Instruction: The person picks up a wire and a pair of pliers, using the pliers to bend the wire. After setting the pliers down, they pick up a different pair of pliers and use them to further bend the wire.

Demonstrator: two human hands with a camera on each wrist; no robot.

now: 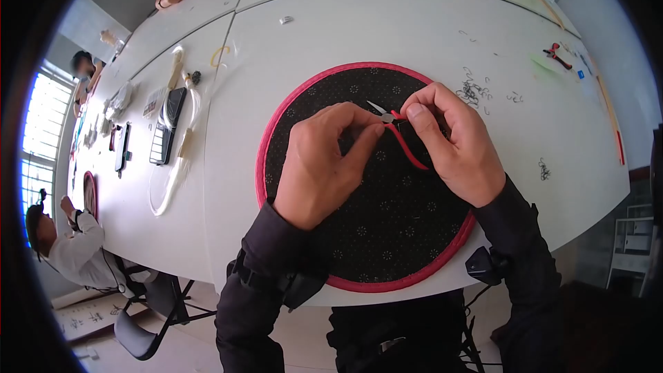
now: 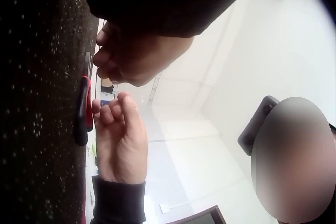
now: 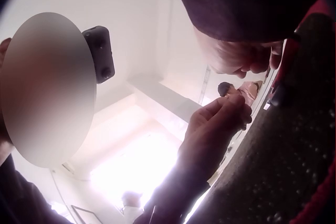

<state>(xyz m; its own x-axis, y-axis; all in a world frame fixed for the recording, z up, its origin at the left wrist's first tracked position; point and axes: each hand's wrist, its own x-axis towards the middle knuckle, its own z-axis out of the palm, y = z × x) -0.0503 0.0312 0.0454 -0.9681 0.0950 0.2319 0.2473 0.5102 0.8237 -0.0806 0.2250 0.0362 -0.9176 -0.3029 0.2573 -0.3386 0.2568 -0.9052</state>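
Observation:
In the head view, the left hand (image 1: pixel 321 166) is over the round black mat (image 1: pixel 373 235) with its pink-red rim, thumb and index fingertip pinched together around a tiny piece too small to make out. Facing it, the right hand (image 1: pixel 456 145) pinches with thumb and forefinger close by, its piece mostly hidden by the fingertips. Red-handled pliers (image 1: pixel 407 146) lie on the mat between and beneath the hands, jaws toward the far side; neither hand grips them. In the left wrist view, the pliers (image 2: pixel 84 106) rest on the mat beside both hands.
Dark wire bits (image 1: pixel 473 90) lie scattered right of the mat, with a smaller heap (image 1: pixel 544 169) nearer the edge. Other pliers (image 1: pixel 558 56) are at far right. Left on the table are clear tubing (image 1: pixel 162 197) and a dark tray (image 1: pixel 168 126). People sit around the table.

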